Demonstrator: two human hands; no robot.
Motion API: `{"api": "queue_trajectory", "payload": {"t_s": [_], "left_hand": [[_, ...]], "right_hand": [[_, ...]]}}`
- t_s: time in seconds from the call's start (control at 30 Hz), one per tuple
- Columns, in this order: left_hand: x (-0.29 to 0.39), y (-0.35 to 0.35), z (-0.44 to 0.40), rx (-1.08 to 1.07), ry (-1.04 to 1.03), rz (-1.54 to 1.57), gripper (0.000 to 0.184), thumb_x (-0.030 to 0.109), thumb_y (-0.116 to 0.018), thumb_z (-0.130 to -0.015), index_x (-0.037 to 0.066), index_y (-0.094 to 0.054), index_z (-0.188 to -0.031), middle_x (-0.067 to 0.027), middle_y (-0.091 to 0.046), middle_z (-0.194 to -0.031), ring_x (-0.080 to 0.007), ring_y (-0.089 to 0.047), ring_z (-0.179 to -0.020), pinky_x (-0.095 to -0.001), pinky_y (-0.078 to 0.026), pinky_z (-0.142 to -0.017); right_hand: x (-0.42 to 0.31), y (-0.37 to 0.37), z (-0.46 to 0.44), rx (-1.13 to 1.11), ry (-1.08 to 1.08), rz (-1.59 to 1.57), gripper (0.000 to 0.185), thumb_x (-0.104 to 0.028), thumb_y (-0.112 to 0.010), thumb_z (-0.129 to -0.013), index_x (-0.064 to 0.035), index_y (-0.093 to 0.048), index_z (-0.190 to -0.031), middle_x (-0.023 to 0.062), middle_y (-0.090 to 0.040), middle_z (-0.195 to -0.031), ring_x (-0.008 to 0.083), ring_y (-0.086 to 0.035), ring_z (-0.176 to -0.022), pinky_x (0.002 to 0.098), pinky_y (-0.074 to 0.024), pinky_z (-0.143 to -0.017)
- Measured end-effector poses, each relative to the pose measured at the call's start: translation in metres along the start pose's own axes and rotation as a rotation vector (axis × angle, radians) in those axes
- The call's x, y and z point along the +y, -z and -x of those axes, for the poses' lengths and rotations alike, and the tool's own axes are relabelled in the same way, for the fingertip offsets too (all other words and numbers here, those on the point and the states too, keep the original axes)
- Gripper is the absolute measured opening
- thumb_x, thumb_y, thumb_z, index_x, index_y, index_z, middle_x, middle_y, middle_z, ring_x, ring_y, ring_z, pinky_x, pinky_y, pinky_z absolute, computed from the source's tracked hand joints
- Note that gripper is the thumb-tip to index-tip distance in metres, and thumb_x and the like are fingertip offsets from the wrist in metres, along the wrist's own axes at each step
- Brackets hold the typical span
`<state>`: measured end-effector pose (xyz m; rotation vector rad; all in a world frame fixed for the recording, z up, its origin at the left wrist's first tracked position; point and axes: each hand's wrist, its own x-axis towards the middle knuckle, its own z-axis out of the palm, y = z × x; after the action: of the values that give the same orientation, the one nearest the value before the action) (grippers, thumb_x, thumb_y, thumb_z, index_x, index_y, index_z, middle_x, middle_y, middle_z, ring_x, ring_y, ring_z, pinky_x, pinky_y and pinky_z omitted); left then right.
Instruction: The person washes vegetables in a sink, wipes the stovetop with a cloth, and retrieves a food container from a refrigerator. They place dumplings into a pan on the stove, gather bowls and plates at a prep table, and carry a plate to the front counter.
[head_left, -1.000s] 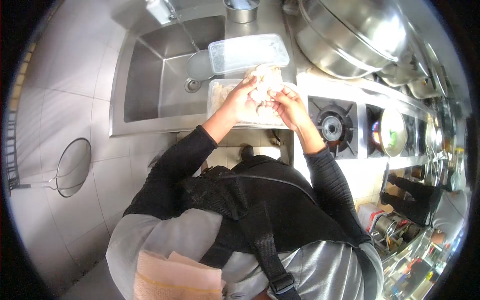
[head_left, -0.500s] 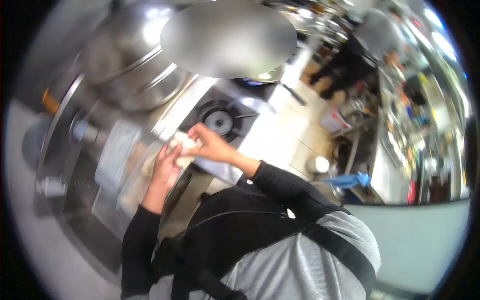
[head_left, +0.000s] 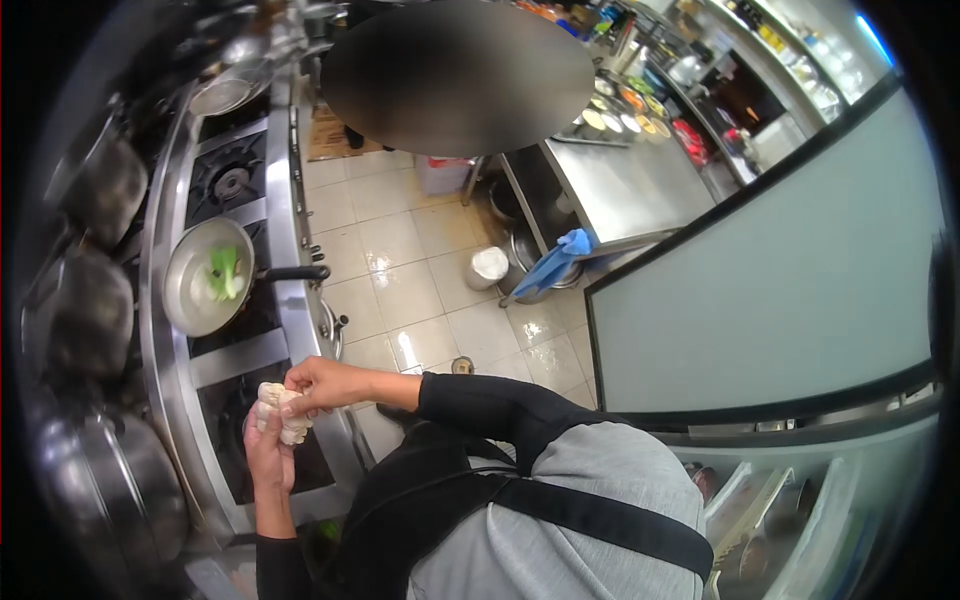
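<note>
A pale, knobbly head of garlic (head_left: 294,428) is held between my two hands over the near end of the stove. My left hand (head_left: 267,462) cups it from below and the left side. From the right, my right hand (head_left: 325,384) grips its upper part with thumb and fingers. Farther along the stove, a frying pan (head_left: 187,290) holds green stalks (head_left: 226,270) and some pale pieces. Its black handle points right over the stove's edge.
The gas stove (head_left: 240,358) runs along the left, with large metal pots (head_left: 110,480) beside it. To the right are a steel worktable (head_left: 640,190) with a blue cloth (head_left: 553,268), a white bucket (head_left: 488,268) on the tiled floor, and a pale panel (head_left: 770,260).
My view has swung right, bringing the frying pan and worktable into clear sight. My hands, still on the garlic, have moved from beside the clear containers to over the stove.
</note>
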<state>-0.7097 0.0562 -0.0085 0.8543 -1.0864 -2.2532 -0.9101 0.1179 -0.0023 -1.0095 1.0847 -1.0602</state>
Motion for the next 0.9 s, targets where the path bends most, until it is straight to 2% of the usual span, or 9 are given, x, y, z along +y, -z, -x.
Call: {"api": "queue_trajectory", "payload": {"t_s": [0.13,0.17,0.3,0.4,0.47,0.53,0.67,0.8,0.9], "left_hand": [[0.003,-0.040,-0.045,0.025,0.077,0.079,0.034,0.020,-0.054,-0.100,0.003,-0.047,-0.128,-0.0086,-0.059,-0.120,-0.0180,-0.062,-0.103,-0.0315,-0.053,-0.086],[-0.001,-0.042,-0.053,0.011,0.074,0.014,0.034,0.022,-0.053,-0.100,0.003,-0.048,-0.128,-0.0088,-0.059,-0.119,-0.0171,-0.062,-0.102,-0.0312,-0.053,-0.085],[-0.026,-0.048,-0.077,-0.018,0.133,-0.093,0.034,0.023,-0.055,-0.099,0.001,-0.051,-0.125,-0.0084,-0.062,-0.115,-0.0159,-0.062,-0.100,-0.0307,-0.053,-0.084],[-0.045,-0.054,-0.089,-0.033,0.210,-0.152,0.032,0.024,-0.054,-0.100,0.002,-0.053,-0.123,-0.0065,-0.063,-0.113,-0.0142,-0.063,-0.097,-0.0294,-0.053,-0.082],[-0.058,-0.052,-0.096,-0.035,0.235,-0.184,0.032,0.024,-0.055,-0.099,0.002,-0.054,-0.122,-0.0063,-0.064,-0.110,-0.0137,-0.064,-0.095,-0.0287,-0.054,-0.080],[-0.062,-0.057,-0.101,-0.078,0.317,-0.156,0.033,0.025,-0.056,-0.099,0.001,-0.054,-0.122,-0.0062,-0.065,-0.107,-0.0133,-0.064,-0.092,-0.0282,-0.053,-0.078],[-0.065,-0.070,-0.102,-0.099,0.411,-0.107,0.029,0.022,-0.057,-0.098,0.001,-0.055,-0.118,-0.0063,-0.065,-0.105,-0.0146,-0.064,-0.092,-0.0298,-0.053,-0.076],[-0.077,-0.085,-0.093,-0.154,0.392,0.011,0.029,0.014,-0.060,-0.095,0.005,-0.047,-0.119,-0.0090,-0.062,-0.111,-0.0201,-0.064,-0.097,-0.0344,-0.054,-0.081],[-0.086,-0.091,-0.095,-0.218,0.510,0.086,0.028,0.023,-0.055,-0.098,0.012,-0.046,-0.122,-0.0097,-0.058,-0.119,-0.0270,-0.062,-0.104,-0.0519,-0.053,-0.087]], "right_hand": [[0.017,0.044,-0.007,0.230,0.081,0.169,0.037,-0.034,-0.079,-0.078,-0.0009,-0.062,-0.079,0.0029,-0.060,-0.066,0.0080,-0.055,-0.061,0.0262,-0.0435,-0.053],[0.021,0.054,-0.007,0.222,0.049,0.144,0.033,-0.029,-0.076,-0.078,0.0007,-0.062,-0.076,0.0041,-0.060,-0.066,0.0088,-0.055,-0.063,0.0285,-0.0441,-0.055],[0.043,0.078,0.004,0.279,0.005,0.152,0.030,-0.027,-0.068,-0.077,0.0027,-0.062,-0.080,0.0060,-0.061,-0.068,0.0114,-0.056,-0.064,0.0304,-0.0460,-0.057],[0.062,0.085,0.012,0.385,0.012,0.129,0.028,-0.024,-0.066,-0.078,0.0043,-0.063,-0.074,0.0086,-0.062,-0.063,0.0129,-0.060,-0.055,0.0289,-0.0465,-0.051],[0.069,0.092,0.022,0.400,0.005,0.059,0.027,-0.024,-0.064,-0.079,0.0034,-0.063,-0.074,0.0077,-0.063,-0.063,0.0140,-0.060,-0.056,0.0299,-0.0464,-0.051],[0.070,0.097,0.033,0.336,-0.176,-0.153,0.024,-0.024,-0.064,-0.080,0.0001,-0.063,-0.078,0.0057,-0.061,-0.067,0.0119,-0.056,-0.059,0.0287,-0.0438,-0.052],[0.056,0.099,0.058,0.339,-0.354,-0.212,0.025,-0.026,-0.066,-0.082,-0.0016,-0.063,-0.083,0.0039,-0.060,-0.066,0.0092,-0.053,-0.054,0.0265,-0.0385,-0.046],[0.051,0.090,0.080,0.423,-0.341,-0.071,0.035,-0.036,-0.073,-0.083,-0.0031,-0.063,-0.088,0.0022,-0.057,-0.064,0.0080,-0.048,-0.049,0.0252,-0.0342,-0.042],[0.047,0.099,0.087,0.538,-0.183,0.128,0.030,-0.029,-0.075,-0.082,-0.0031,-0.063,-0.086,0.0014,-0.056,-0.064,0.0075,-0.048,-0.050,0.0253,-0.0351,-0.044]]}}
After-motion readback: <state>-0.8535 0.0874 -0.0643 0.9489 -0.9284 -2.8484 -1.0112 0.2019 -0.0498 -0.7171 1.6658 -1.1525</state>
